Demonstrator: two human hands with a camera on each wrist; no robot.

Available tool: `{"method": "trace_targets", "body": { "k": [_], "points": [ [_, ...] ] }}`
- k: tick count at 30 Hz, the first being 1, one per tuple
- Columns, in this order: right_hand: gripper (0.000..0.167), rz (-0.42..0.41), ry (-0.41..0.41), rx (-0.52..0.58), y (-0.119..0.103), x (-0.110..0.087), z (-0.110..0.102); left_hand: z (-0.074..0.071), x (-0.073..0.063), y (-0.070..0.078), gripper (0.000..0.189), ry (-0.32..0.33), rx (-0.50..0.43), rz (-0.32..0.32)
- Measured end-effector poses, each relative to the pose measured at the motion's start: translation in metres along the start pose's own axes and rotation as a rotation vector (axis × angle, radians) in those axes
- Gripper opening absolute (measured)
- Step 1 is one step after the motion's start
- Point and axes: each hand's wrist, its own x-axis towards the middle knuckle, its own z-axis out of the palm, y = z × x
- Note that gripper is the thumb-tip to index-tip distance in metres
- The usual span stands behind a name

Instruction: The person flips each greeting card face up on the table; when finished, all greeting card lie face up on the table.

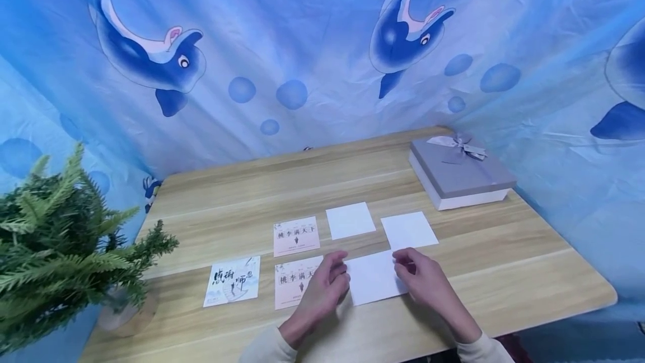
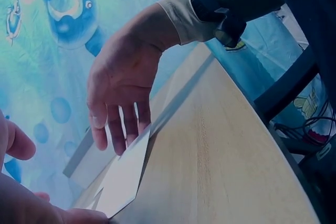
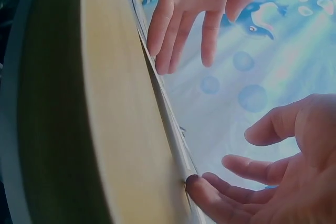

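A blank white card lies between my two hands near the front of the table. My left hand is at its left edge, fingers relaxed, partly over a pink printed card. At the card's right edge is my right hand. In the left wrist view, the right hand hangs with fairly straight fingers by the white card. The right wrist view shows the thumb of my right hand apart from its fingers, with a lower fingertip touching the card's edge.
Two more blank cards lie behind. To the left are another pink printed card and a pale card with black brush lettering. A grey-lidded gift box with a bow stands back right; a potted green plant stands left.
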Motion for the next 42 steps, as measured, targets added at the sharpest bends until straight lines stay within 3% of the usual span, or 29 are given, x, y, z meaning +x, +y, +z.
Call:
{"method": "trace_targets", "body": {
  "k": [11,22,28,35,42],
  "points": [
    [0.022,-0.021,0.003,0.005,0.004,0.001,0.001,0.002,0.001,-0.003,0.049,0.059,-0.012,-0.024],
    [0.022,-0.009,0.011,0.046,0.003,0.001,-0.007,0.003,0.002,-0.005,0.042,0.089,-0.142,0.026],
    [0.021,0.016,0.025,0.109,0.005,0.001,-0.009,0.005,-0.001,-0.005,0.037,0.114,-0.202,0.063],
    [0.021,-0.012,0.026,0.296,0.009,0.005,-0.013,0.005,-0.002,-0.002,0.034,0.150,-0.251,0.087],
    [0.027,-0.044,0.005,0.294,0.010,0.008,-0.013,0.003,-0.003,-0.001,0.034,0.134,-0.250,0.093]
  ]
}}
